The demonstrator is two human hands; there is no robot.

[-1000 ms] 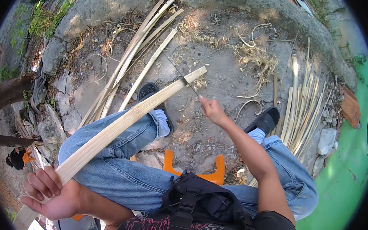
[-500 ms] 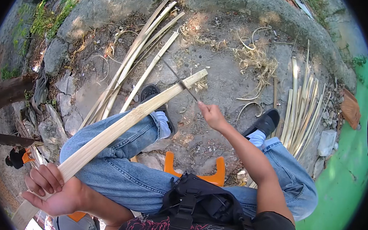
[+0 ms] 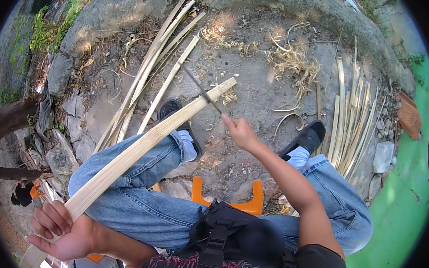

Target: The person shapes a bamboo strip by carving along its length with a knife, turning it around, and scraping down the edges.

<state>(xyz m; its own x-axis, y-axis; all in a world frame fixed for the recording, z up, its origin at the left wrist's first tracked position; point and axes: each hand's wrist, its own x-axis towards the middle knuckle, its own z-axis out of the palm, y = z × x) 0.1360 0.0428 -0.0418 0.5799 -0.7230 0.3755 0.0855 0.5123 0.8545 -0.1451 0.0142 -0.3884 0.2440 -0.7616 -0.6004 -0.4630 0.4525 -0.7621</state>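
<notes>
A long, pale bamboo strip [image 3: 145, 147] slants across my bent leg, its far end raised over the ground. My left hand [image 3: 63, 230] is closed around the strip near its lower end. In my right hand [image 3: 241, 133] is a knife with a long, thin dark blade [image 3: 197, 86], its handle hidden by the fingers. The blade crosses the strip close to the far end and appears to touch it; motion blurs the blade somewhat.
Long bamboo strips [image 3: 153, 56] lie at the left, and a bundle of thinner strips [image 3: 352, 127] at the right. Curly shavings [image 3: 292, 60] litter the ground ahead. An orange stool [image 3: 249, 207] is under me. A low stone kerb [image 3: 281, 5] borders the far side.
The knife and my right hand have shifted slightly left along with the strip's far end. The whole view has also moved a little. Both hands keep their hold.
</notes>
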